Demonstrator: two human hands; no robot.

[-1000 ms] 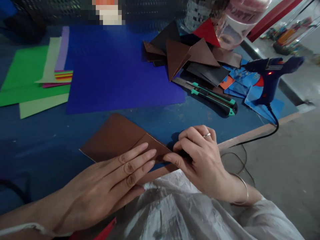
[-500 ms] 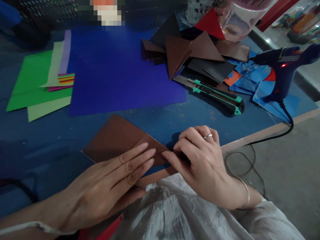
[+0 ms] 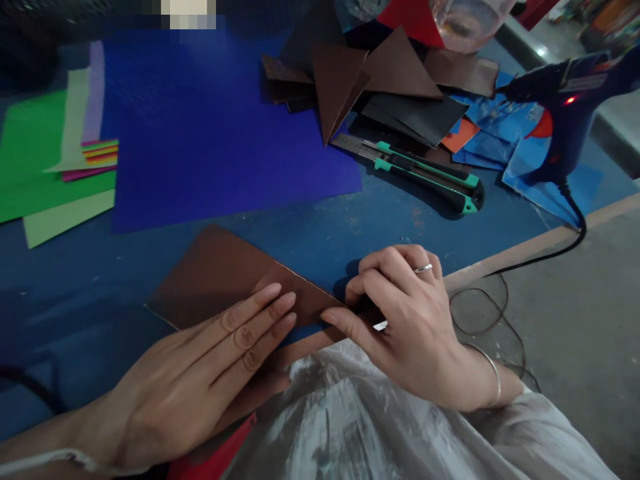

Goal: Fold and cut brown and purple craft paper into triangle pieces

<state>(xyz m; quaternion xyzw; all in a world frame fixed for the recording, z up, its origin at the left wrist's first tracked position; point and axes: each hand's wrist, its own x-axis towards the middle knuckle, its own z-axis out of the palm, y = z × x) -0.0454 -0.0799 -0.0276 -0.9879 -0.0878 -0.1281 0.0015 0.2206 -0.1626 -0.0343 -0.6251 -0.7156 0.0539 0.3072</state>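
Head view: a brown, smooth, flat sheet (image 3: 205, 280) with a crease or layered edge across it lies on the blue-painted counter (image 3: 320, 233), close to the near edge. The left hand (image 3: 185, 380) lies over its near side, grip released, fingers straight and together upon the surface. The right hand (image 3: 407, 327), with a silver ring (image 3: 423, 268), has its grip pinched on the sheet's right-hand corner, thumb on top, the other fingers curled; their tips are hidden.

Beyond the hands lies a large deep-blue rectangular sheet (image 3: 230, 147), overlapping bright green paper (image 3: 30, 147) at left. A black-and-teal box cutter (image 3: 425, 177) rests with its blade out, the tip near the lowest point of some brown folded triangles (image 3: 340, 77). At right, a dark blue glue gun (image 3: 575, 100) shows a lit red light, near light-blue scraps (image 3: 545, 177).
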